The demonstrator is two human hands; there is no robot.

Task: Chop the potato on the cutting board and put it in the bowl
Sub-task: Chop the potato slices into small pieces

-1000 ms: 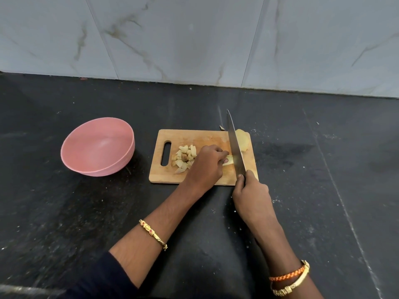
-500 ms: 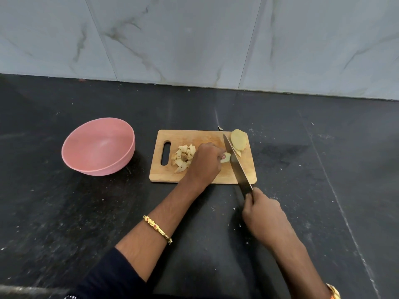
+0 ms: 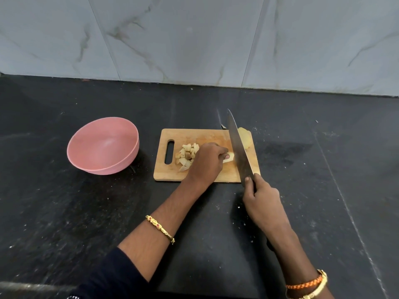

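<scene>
On the wooden cutting board (image 3: pixel 190 134) the left hand (image 3: pixel 207 161) is curled over a pale strip of potato (image 3: pixel 230 157), its fingers (image 3: pixel 224 150) pinning the strip down near the middle of the board. The right hand (image 3: pixel 260 198), just off the board's near edge, has its fingers wrapped tight round the handle of a long knife (image 3: pixel 238 147), whose blade slants across the board's right part, just beside the strip. Beyond the blade, at the board's far right corner, sits a larger uncut piece of potato (image 3: pixel 245 138). A small heap of chopped cubes (image 3: pixel 186 155) lies by the board's handle slot. The pink bowl (image 3: pixel 103 145) stands on the black bench (image 3: pixel 64 212) to the left of the board, with no potato in it that I can see.

The worry, to my eye, is how near the holding fingertips are to the blade: the strip is short, so a cut taken a touch too far left could nick them. The strip could also roll or skid under the edge. The big piece sits right at the board's corner and might get nudged off onto the bench.
</scene>
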